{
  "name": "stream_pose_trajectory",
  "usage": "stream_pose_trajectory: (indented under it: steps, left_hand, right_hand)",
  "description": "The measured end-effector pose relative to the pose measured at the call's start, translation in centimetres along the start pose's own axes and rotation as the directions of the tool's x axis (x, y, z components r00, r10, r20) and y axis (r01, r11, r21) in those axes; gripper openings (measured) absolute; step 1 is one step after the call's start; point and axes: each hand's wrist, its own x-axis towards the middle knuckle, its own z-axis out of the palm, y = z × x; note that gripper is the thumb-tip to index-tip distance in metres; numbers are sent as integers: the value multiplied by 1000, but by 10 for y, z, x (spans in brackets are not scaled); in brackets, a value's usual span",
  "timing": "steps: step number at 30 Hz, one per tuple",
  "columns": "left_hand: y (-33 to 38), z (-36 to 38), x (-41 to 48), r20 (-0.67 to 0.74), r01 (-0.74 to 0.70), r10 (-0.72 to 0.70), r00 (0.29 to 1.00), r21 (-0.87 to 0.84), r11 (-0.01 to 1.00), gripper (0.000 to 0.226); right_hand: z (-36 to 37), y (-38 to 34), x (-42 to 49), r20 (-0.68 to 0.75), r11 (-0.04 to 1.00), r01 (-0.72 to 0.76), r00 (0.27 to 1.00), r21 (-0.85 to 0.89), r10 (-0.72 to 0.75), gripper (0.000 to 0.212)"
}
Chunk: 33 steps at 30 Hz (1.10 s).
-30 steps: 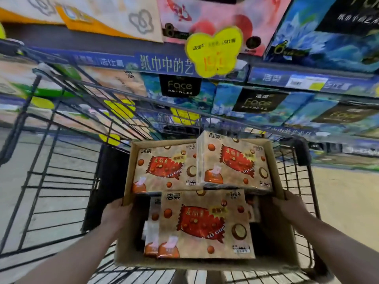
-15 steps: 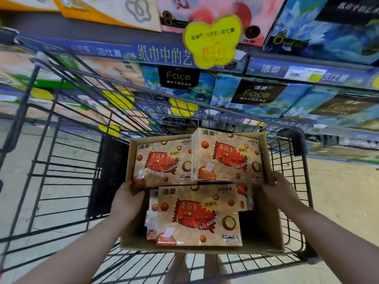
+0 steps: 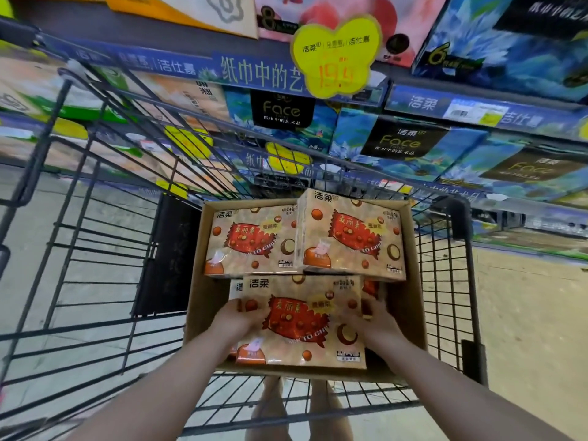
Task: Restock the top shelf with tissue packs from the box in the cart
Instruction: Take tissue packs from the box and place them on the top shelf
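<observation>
A cardboard box (image 3: 413,300) sits in a wire cart (image 3: 105,249). It holds several beige tissue packs printed with a red candy wrapper. The near tissue pack (image 3: 302,342) lies on top at the front. My left hand (image 3: 237,319) rests on its left part with fingers laid over the top. My right hand (image 3: 369,319) lies on its right part the same way. Two more packs, a left one (image 3: 251,246) and a right one (image 3: 353,237), fill the far half of the box.
Store shelves (image 3: 445,103) rise beyond the cart, stocked with blue "Face" tissue boxes (image 3: 404,144) and pink and orange packs above. A yellow butterfly price tag (image 3: 337,55) hangs from a shelf edge. Tiled floor lies on both sides of the cart.
Both hands left the box's outer sides and came inward onto the near tissue pack. The view has shifted closer to the cart.
</observation>
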Motion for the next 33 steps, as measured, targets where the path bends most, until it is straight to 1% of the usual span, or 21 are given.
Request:
stream_pose_trajectory:
  steps: [2, 5, 7, 10, 14, 16, 18, 21, 23, 24, 26, 27, 28, 30, 31, 33]
  left_hand:
    - [-3, 3, 2, 4, -6, 6, 1000, -34, 999, 42]
    - [-6, 5, 0, 0, -11, 11, 1000, -113, 994, 40]
    - [-7, 6, -7, -23, -26, 24, 999, -132, 991, 39]
    - [-10, 2, -26, -59, -67, 58, 997, -148, 987, 34]
    - [-8, -12, -59, -137, -136, 113, 984, -175, 975, 24]
    - [-4, -21, -80, -196, -181, 142, 970, -201, 963, 22]
    - [0, -30, -102, -253, -247, 188, 949, -225, 943, 25]
    - [6, -44, -136, -338, -330, 228, 913, -286, 900, 26]
    - [8, -56, -158, -418, -381, 232, 878, -318, 868, 28]
    - [8, -62, -163, -453, -403, 234, 860, -323, 856, 31]
    - [8, -73, -180, -515, -444, 229, 826, -344, 827, 27]
    - [7, -78, -188, -545, -472, 230, 806, -357, 806, 23]
    - [6, -82, -195, -574, -504, 239, 783, -362, 784, 19]
    - [5, -93, -215, -625, -559, 257, 737, -351, 751, 15]
    - [3, -99, -226, -646, -582, 262, 716, -346, 736, 14]
    - [-4, -114, -241, -672, -614, 260, 693, -363, 701, 17]
  right_hand:
    - [3, 3, 2, 2, 999, -15, 1000, 45, 15, 66]
    - [2, 3, 2, 22, 996, -13, 1000, 94, 11, 58]
    - [-1, 4, -3, 31, 995, -3, 1000, 103, -1, 56]
    - [-4, 6, -12, 71, 993, 31, 997, 112, -39, 60]
    - [-10, -5, -32, 127, 982, 108, 984, 157, -129, 46]
    - [-15, -17, -43, 132, 976, 152, 976, 155, -173, 51]
    - [-19, -35, -53, 132, 964, 203, 965, 172, -227, 57]
    - [-26, -70, -71, 140, 949, 271, 946, 163, -294, 45]
    - [-24, -99, -83, 141, 923, 348, 918, 161, -371, 44]
    - [-22, -111, -89, 153, 909, 387, 900, 156, -409, 53]
    - [-18, -133, -103, 177, 882, 457, 864, 116, -472, 77]
    - [-15, -141, -108, 186, 866, 487, 846, 112, -500, 81]
    - [-14, -149, -115, 192, 853, 508, 831, 118, -522, 76]
    - [-9, -165, -133, 213, 824, 550, 796, 136, -566, 58]
    - [-6, -173, -142, 221, 807, 575, 777, 132, -590, 53]
    - [3, -191, -162, 209, 754, 647, 726, 113, -655, 49]
